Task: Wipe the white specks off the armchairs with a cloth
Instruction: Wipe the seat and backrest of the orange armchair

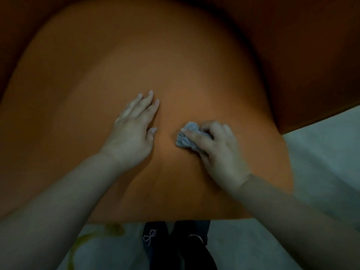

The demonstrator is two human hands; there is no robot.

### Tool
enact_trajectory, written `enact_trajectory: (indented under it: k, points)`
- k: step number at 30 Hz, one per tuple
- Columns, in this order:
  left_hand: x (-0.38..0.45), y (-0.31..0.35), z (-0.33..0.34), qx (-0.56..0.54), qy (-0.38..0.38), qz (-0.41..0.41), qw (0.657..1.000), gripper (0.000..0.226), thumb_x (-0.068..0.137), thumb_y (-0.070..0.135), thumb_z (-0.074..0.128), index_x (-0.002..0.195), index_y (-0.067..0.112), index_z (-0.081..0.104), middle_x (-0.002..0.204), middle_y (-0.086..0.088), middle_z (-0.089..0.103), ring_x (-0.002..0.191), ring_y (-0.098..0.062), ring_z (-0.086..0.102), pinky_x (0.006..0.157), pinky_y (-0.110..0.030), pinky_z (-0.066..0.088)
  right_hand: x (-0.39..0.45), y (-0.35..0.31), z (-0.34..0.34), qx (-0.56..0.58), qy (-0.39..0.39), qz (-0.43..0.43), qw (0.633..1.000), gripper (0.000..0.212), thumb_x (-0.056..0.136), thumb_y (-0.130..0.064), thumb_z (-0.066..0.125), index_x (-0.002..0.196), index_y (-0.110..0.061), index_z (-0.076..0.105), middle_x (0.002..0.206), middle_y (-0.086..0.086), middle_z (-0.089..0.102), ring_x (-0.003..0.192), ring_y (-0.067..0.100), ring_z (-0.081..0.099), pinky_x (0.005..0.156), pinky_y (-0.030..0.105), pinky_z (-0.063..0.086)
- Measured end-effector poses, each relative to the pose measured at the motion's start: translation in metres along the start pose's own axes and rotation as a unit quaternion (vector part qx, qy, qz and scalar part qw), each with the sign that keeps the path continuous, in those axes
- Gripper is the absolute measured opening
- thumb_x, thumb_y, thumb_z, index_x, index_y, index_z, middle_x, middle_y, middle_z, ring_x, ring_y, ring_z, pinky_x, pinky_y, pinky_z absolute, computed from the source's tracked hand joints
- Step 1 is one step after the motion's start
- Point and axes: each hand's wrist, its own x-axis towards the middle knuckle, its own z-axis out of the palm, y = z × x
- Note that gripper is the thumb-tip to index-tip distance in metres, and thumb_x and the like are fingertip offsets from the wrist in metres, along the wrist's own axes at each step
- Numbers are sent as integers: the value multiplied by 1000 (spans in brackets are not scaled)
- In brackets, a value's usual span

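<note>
While left hand (134,133) rests flat, right hand (218,151) presses cloth (185,140) on armchair (136,65).

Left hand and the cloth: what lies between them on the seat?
Only bare orange armchair upholstery, as the head view shows. The left hand rests flat; the right hand grips the grey cloth.

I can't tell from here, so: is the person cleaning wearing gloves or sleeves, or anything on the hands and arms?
No gloves. The left hand and right hand are both bare, and both forearms are bare as far as the picture shows, with no sleeve edge in view. No rings, watch or bracelet can be seen. The fingernails are short and unpainted as far as the blurry picture lets one tell.
</note>
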Motion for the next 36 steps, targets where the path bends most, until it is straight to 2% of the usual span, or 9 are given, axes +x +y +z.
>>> enact_trajectory:
  k: [3,12,18,21,23,26,30,33,36]
  points:
    - [-26,-9,5,13,25,-26,999,60,95,15,50,151,17,27,160,5,14,147,-16,6,120,-41,11,-40,-25,15,-13,-39,-1,999,49,87,-8,64,132,-25,57,109,13,57,87,34,52,69,45,47]
    - [-87,-51,3,25,121,-181,976,54,92,6,51,144,5,39,156,-11,25,144,-33,19,119,-41,13,-29,-84,56,-35,34,88,995,64,76,0,73,134,-18,54,106,14,57,89,32,56,72,37,48]
    - [-111,-58,-9,42,104,-184,977,52,92,5,50,143,6,42,155,-10,29,141,-32,24,117,-41,18,-2,-120,70,8,-140,-8,990,53,99,-21,41,147,-35,27,123,7,35,103,27,30,82,45,40]
    - [-122,-55,-30,43,94,-202,974,51,93,8,49,143,8,41,155,-8,28,142,-30,22,117,-37,16,-7,-93,41,-61,-203,-37,977,54,100,-21,34,149,-38,20,129,8,34,114,30,34,93,45,37]
    - [-130,-49,-48,39,84,-220,971,52,93,9,49,144,8,40,156,-8,26,143,-28,21,117,-33,13,-10,-72,13,-102,-225,11,969,51,101,-21,36,149,-34,24,128,9,36,116,31,36,95,42,36]
    - [-142,-38,-81,11,63,-248,967,56,94,12,49,147,14,34,159,-3,20,144,-25,17,118,-34,13,-8,-66,-38,-28,-157,177,971,33,98,-30,47,131,-24,49,115,8,45,107,33,43,87,40,39]
    - [-170,-20,-128,21,41,-254,966,56,94,23,50,148,18,34,157,-2,23,143,-25,16,117,-34,13,7,-97,-95,9,-41,145,989,42,95,-21,55,137,-22,50,108,11,40,99,33,44,86,41,44]
    - [-199,-3,-163,46,22,-251,967,56,94,27,49,148,19,34,157,-3,25,143,-25,17,118,-37,15,16,-134,-130,92,5,175,980,43,95,-19,56,138,-21,50,108,6,37,96,22,44,80,19,44]
    - [-228,11,-197,78,12,-234,969,57,95,30,48,149,18,32,157,-5,25,144,-26,17,119,-38,14,20,-166,-165,103,-4,149,983,43,95,-20,57,137,-23,51,104,3,34,101,27,45,85,29,41]
